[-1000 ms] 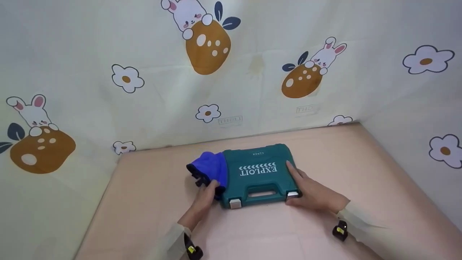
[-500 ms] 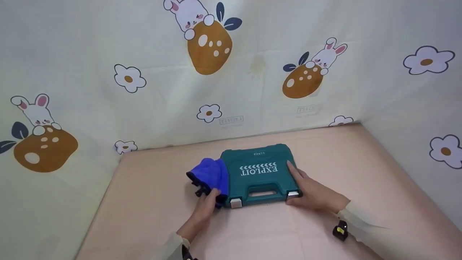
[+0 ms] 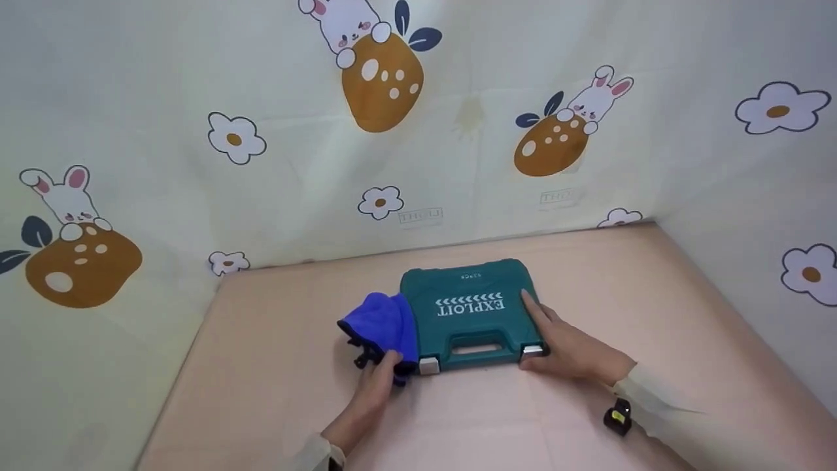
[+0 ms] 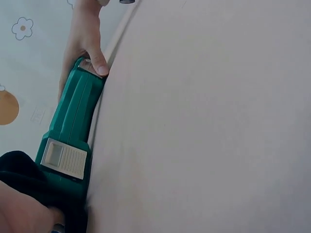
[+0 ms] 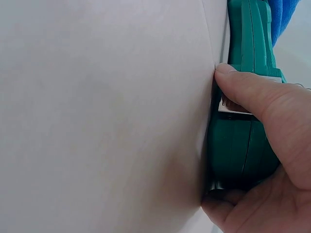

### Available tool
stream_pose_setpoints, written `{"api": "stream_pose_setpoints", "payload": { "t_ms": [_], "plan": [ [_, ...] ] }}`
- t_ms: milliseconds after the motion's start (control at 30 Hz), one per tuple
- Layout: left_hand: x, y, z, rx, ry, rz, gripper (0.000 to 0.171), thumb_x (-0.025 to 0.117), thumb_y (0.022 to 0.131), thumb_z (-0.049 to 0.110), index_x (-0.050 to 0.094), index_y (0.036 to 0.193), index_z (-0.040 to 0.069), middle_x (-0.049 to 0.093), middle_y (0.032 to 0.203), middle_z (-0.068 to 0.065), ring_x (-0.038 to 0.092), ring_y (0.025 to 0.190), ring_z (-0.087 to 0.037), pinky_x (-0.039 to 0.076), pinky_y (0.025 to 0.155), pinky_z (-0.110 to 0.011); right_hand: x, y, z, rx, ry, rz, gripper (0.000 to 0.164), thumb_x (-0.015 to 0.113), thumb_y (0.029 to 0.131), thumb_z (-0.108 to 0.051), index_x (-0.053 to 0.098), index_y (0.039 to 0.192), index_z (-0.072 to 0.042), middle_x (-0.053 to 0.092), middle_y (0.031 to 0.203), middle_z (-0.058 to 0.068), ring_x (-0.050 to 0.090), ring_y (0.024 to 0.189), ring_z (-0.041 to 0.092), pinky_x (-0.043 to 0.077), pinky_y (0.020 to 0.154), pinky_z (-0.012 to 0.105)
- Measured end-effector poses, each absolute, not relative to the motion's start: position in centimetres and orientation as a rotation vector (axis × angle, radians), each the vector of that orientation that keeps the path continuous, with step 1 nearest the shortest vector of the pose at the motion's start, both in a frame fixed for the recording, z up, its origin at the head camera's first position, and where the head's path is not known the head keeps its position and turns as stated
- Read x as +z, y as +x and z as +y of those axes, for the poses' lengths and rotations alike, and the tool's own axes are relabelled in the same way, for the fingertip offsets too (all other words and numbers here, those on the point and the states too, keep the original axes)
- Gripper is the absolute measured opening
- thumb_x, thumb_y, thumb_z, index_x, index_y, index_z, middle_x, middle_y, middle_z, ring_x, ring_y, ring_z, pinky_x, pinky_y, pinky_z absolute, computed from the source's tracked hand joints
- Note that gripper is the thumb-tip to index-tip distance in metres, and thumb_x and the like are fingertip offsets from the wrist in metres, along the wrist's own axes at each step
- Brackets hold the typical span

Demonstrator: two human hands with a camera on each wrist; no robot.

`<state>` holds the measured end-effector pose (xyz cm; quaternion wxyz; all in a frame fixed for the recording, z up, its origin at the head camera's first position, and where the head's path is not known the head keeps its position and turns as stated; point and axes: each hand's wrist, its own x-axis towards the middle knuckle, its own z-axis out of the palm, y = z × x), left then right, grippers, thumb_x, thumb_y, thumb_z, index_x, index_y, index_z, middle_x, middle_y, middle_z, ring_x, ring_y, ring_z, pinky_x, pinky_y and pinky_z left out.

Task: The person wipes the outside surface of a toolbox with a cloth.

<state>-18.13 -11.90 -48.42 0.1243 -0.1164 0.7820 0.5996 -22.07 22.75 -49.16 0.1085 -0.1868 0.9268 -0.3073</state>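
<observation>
A teal plastic tool case (image 3: 474, 288), with EXPLOIT printed upside down on its lid, lies flat with its handle and metal latches facing me. My right hand (image 3: 572, 347) grips its right front corner; in the right wrist view the thumb (image 5: 243, 90) lies across a metal latch (image 5: 233, 106). With my left hand (image 3: 376, 386) I hold a blue cloth (image 3: 379, 320) with black edging against the case's left side. In the left wrist view a dark part of the cloth covers that end beside the other latch (image 4: 64, 158). My left fingers are mostly hidden under the cloth.
The case rests on a pale pink covered table (image 3: 274, 366). Behind it and to the sides hang light curtains (image 3: 294, 190) printed with rabbits and flowers. A black device (image 3: 617, 417) is strapped at my right wrist.
The blue cloth and my left hand have slid toward me along the case's left side, uncovering its rear left corner. My right hand stays at the corner, and the case has barely moved.
</observation>
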Motion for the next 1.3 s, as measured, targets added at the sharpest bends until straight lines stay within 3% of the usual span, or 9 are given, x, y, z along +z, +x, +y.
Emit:
{"api": "stream_pose_setpoints", "payload": {
  "t_ms": [400,567,700,867,1100,1300],
  "plan": [
    [-48.4,-18.2,-12.0,1.808,-0.351,2.208,0.089,0.048,0.096,0.038,0.013,0.148,-0.024,0.019,0.155,-0.041,0.021,0.144,-0.05,0.018,0.115,-0.06,-49.4,-22.1,22.8,-0.904,-0.536,2.734,0.118,0.079,0.088,-0.046,-0.007,0.164,-0.021,0.011,0.164,0.027,0.029,0.144,0.044,0.031,0.11,0.058],
    [-47.4,-19.2,-13.0,1.902,-0.33,2.174,0.088,0.05,0.098,0.037,0.008,0.152,-0.019,0.013,0.159,-0.035,0.019,0.146,-0.046,0.017,0.116,-0.059,-49.1,-22.1,22.8,-0.896,-0.535,2.718,0.118,0.079,0.088,-0.047,-0.008,0.164,-0.02,0.01,0.164,0.026,0.027,0.145,0.045,0.032,0.11,0.059],
    [-45.8,-21.0,-13.9,2.053,-0.252,2.123,0.084,0.051,0.098,0.029,0.006,0.156,-0.012,0.017,0.159,-0.028,0.022,0.144,-0.039,0.018,0.117,-0.052,-48.4,-22.4,23.1,-0.877,-0.529,2.671,0.121,0.08,0.086,-0.048,-0.009,0.164,-0.021,0.007,0.166,0.023,0.021,0.147,0.044,0.029,0.11,0.061],
    [-44.0,-23.0,-14.5,2.308,-0.1,1.941,0.068,0.053,0.094,0.014,0.019,0.15,-0.004,0.031,0.149,-0.021,0.033,0.134,-0.031,0.027,0.113,-0.042,-46.9,-22.8,23.6,-0.878,-0.564,2.619,0.12,0.081,0.084,-0.05,0.0,0.165,-0.015,0.007,0.167,0.019,0.014,0.149,0.043,0.025,0.112,0.062],
    [-42.9,-23.3,-13.1,2.177,0.146,1.932,0.078,0.057,0.089,0.015,0.014,0.153,0.001,0.03,0.151,-0.023,0.035,0.137,-0.038,0.027,0.114,-0.05,-45.1,-23.6,23.6,-1.088,-0.536,2.704,0.097,0.078,0.089,-0.047,0.025,0.161,-0.01,0.022,0.164,0.02,0.021,0.148,0.044,0.026,0.11,0.064],
    [-42.8,-22.7,-9.8,2.048,0.268,1.89,0.082,0.059,0.087,0.017,0.015,0.155,0.0,0.033,0.153,-0.024,0.038,0.137,-0.04,0.03,0.113,-0.054,-44.6,-24.7,22.7,-1.652,-0.573,2.323,0.066,0.064,0.102,-0.027,0.033,0.157,-0.006,0.037,0.158,0.016,0.035,0.144,0.036,0.033,0.112,0.049]
  ]
}}
